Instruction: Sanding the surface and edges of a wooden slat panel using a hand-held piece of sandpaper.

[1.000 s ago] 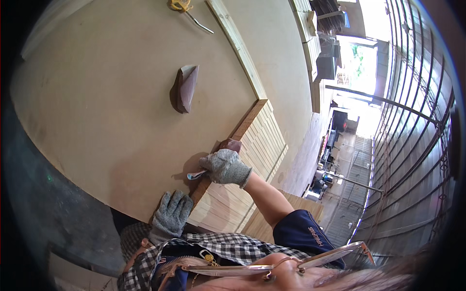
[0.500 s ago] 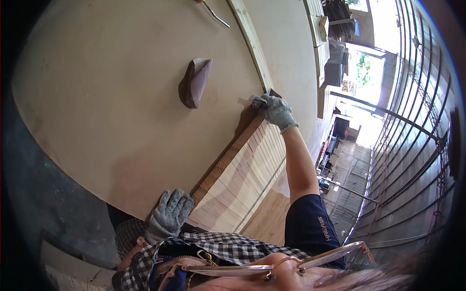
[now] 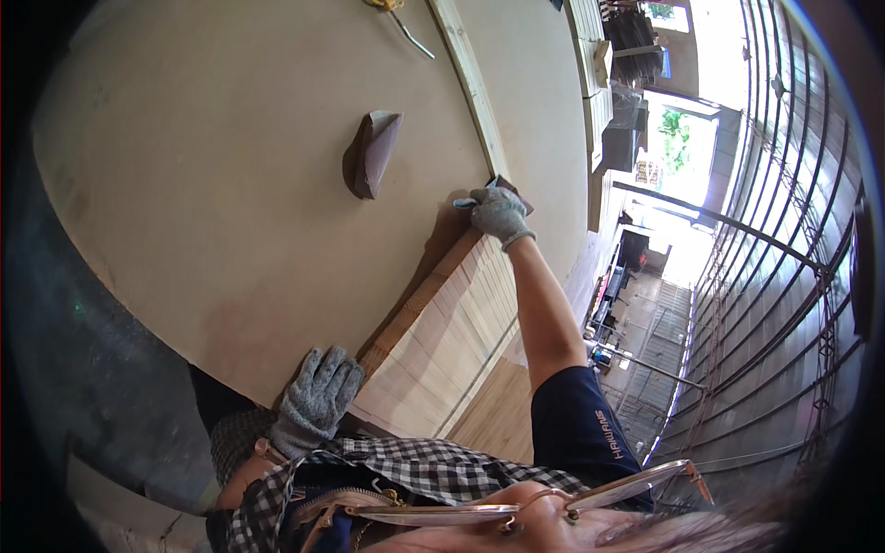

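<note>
My right hand (image 3: 501,214), in a grey knit glove, is closed around a folded piece of sandpaper (image 3: 522,196), whose brown edge sticks out past the fingers. It is at the far end of a row of pale wooden strips (image 3: 452,313) set side by side. Also gloved, my left hand (image 3: 323,392) lies with its fingers stretched out at the near edge of the large board (image 3: 249,230), beside the near end of the strips. A second curled sheet of sandpaper (image 3: 376,157) sits on the board, away from both hands.
A long narrow batten (image 3: 470,83) runs away from the far end of the strips. A bent metal tool with a yellow handle (image 3: 410,37) lies at the top. Stacked boards (image 3: 595,101) stand beyond on the right, with a barred metal wall (image 3: 774,240) farther off.
My right hand has shifted slightly left in view and more of the sandpaper shows beyond it. The view itself has moved a little. My left hand keeps its place on the board.
</note>
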A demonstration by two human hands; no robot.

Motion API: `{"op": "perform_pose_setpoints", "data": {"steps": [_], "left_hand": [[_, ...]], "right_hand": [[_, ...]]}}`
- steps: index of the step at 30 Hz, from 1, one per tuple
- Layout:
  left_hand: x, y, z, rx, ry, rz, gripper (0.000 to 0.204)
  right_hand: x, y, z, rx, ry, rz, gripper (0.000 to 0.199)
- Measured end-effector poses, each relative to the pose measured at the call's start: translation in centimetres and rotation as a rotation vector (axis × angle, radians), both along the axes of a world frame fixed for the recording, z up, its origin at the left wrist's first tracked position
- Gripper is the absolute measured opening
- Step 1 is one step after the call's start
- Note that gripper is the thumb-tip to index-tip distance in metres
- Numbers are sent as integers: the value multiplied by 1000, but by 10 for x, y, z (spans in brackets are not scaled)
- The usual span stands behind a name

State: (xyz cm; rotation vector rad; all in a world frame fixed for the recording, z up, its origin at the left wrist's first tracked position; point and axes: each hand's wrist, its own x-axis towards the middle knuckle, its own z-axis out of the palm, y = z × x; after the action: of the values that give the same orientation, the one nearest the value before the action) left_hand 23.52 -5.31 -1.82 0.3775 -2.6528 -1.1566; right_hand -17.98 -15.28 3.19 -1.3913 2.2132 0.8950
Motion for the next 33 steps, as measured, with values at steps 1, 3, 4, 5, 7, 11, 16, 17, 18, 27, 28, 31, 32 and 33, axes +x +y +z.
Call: {"op": "perform_pose_setpoints", "data": {"steps": [1,3,4,5,7,11,16,17,18,27,28,31,32,33], "left_hand": [[2,1,1,-8,-14,-7,53],[1,1,-1,-13,-35,-30,55],[2,1,-1,-19,-60,-53,57],[3,1,-2,-16,-61,-58,57],[0,2,-2,8,-61,-69,58],[7,0,7,-51,-97,-109,58],[0,10,-6,-12,-84,-18,57],[2,6,-5,-22,-87,-19,57],[6,2,-3,-4,-74,-50,57],[2,2,-5,7,-30,-56,58],[1,3,-3,1,-30,-64,59],[2,-1,-5,51,-34,-60,60],[1,-2,-5,47,-28,-59,60],[0,-4,-3,21,-19,-70,60]], "right_hand": [[4,3,-1,-1,0,-16,25],[5,4,-2,0,-1,-36,24],[7,3,-1,-17,0,-15,24],[8,3,0,-34,1,5,23],[5,9,-1,-47,10,17,23],[78,30,-2,-60,-271,182,19],[194,93,1,-80,-602,169,21],[192,89,6,-177,-647,194,17],[186,84,10,-273,-694,220,14],[-19,-5,3,-33,17,234,17],[-14,-2,8,24,15,221,18],[-12,2,-1,-37,12,234,18],[-13,2,1,-40,18,236,18],[-13,2,5,-15,10,193,19]]}}
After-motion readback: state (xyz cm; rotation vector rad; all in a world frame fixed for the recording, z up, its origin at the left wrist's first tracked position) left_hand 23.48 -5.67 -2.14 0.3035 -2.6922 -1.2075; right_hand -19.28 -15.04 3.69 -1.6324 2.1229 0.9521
